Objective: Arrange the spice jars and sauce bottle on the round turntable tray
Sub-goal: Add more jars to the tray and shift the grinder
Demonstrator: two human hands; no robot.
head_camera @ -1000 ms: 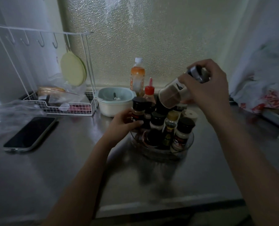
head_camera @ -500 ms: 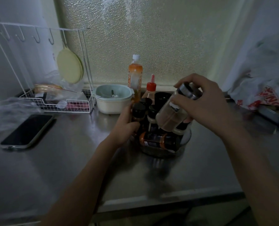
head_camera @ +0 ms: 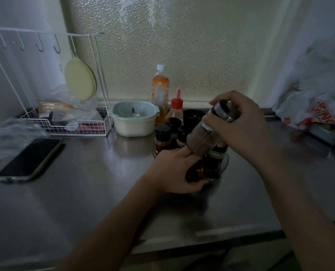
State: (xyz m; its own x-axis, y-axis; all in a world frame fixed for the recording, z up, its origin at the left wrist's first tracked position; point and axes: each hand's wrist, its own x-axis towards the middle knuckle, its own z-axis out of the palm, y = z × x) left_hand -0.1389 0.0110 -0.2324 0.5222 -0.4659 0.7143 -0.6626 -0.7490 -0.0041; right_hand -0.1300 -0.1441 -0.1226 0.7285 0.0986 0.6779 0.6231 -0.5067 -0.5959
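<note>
A clear round turntable tray [head_camera: 225,160] sits mid-counter, crowded with several dark-capped spice jars [head_camera: 162,138]. My right hand [head_camera: 239,126] holds a clear glass spice jar with a silver cap [head_camera: 203,136], tilted above the tray's jars. My left hand [head_camera: 174,169] wraps around a dark fallen jar [head_camera: 200,174] lying at the tray's front. A red-capped sauce bottle [head_camera: 176,110] stands at the back of the tray; whether it is on the tray or behind it I cannot tell.
An orange drink bottle [head_camera: 160,90] and a pale bowl [head_camera: 134,118] stand behind the tray. A white wire rack [head_camera: 69,126] with a hanging yellow lid is back left. A phone [head_camera: 30,159] lies left. Plastic bags [head_camera: 317,106] fill the right side.
My right hand lowered the silver-capped jar toward the tray. A jar tipped over at the tray's front, and my left hand moved from the left side of the tray onto it.
</note>
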